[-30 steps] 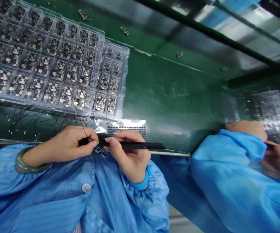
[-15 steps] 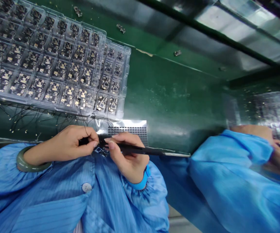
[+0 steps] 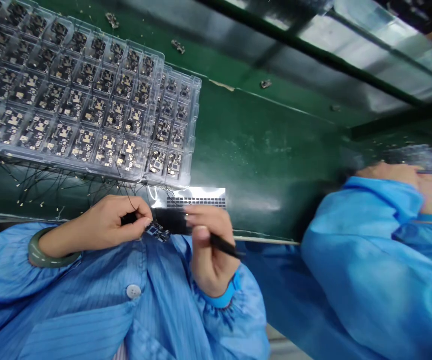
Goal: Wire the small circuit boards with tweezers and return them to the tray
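My left hand (image 3: 116, 220) is closed, its thumb and forefinger pinching the edge of a small circuit board (image 3: 158, 231) with a thin black wire rising by the fingers. A slim black tool (image 3: 225, 246), tweezer-like but blurred, is in my right hand (image 3: 213, 245), just right of the board and apart from it. The fingers curl around the tool, and its back end points to the lower right. Beyond my hands lies a sheet with a grid of small dark pieces (image 3: 197, 202), partly covered by the right hand. A dark patch between the hands is unclear.
Clear plastic trays (image 3: 144, 172) filled with circuit boards are at the upper left, with loose black wires (image 3: 32, 182) along their front. Several small parts (image 3: 177, 46) lie at the back of the green table (image 3: 261, 165). On the right, a co-worker's blue sleeve (image 3: 373, 250) and hands are close by.
My right hand has moved right, away from the board, and the black tool has tilted down at its back end. The left hand keeps the board nearly in place. The co-worker's hands have shifted.
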`<action>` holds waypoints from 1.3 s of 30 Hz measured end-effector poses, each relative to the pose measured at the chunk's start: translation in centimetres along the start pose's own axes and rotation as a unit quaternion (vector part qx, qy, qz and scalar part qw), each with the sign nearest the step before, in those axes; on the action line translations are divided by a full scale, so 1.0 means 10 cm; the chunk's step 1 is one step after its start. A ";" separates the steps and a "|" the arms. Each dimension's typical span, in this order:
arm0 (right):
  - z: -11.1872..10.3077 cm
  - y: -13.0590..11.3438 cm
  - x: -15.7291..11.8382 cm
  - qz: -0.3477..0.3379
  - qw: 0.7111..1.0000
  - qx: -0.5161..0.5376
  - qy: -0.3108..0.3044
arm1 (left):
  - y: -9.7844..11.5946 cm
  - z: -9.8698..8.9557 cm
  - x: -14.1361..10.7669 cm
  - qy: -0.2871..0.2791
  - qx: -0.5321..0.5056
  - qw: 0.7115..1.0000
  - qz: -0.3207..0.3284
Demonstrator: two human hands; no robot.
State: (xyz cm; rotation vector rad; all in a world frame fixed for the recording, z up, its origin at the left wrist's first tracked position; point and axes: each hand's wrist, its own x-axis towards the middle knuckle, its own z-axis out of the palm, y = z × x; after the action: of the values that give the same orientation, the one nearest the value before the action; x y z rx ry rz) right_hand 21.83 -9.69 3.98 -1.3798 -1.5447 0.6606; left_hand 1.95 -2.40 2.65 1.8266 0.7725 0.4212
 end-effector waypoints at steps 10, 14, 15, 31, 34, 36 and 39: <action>0.19 0.00 -0.01 -0.043 0.990 -0.093 -0.096 | -0.06 0.05 -0.03 0.051 0.059 0.994 0.071; 0.16 -0.01 0.03 -0.013 0.991 -0.053 -0.124 | -0.12 0.09 -0.06 0.061 0.060 0.986 0.145; 0.15 -0.01 0.04 -0.006 0.991 -0.040 -0.129 | -0.12 0.09 -0.06 0.060 0.055 0.985 0.154; 0.20 0.04 0.05 0.001 0.996 0.005 -0.088 | -0.08 0.10 -0.04 0.166 -0.038 0.980 0.104; 0.18 0.03 0.05 -0.004 0.996 0.000 -0.091 | -0.07 0.10 -0.05 0.190 -0.053 0.974 0.110; 0.18 0.01 0.05 -0.011 0.994 -0.006 -0.104 | -0.07 0.09 -0.05 0.184 -0.070 0.972 0.131; 0.21 -0.02 0.05 -0.011 0.992 -0.014 -0.128 | -0.08 0.09 -0.05 0.174 -0.117 0.965 0.155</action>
State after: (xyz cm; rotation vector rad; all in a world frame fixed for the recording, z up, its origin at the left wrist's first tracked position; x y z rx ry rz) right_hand 19.88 -8.85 3.41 -1.3364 -1.7727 0.8308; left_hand 1.88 -3.19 1.61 1.6699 0.6374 1.0161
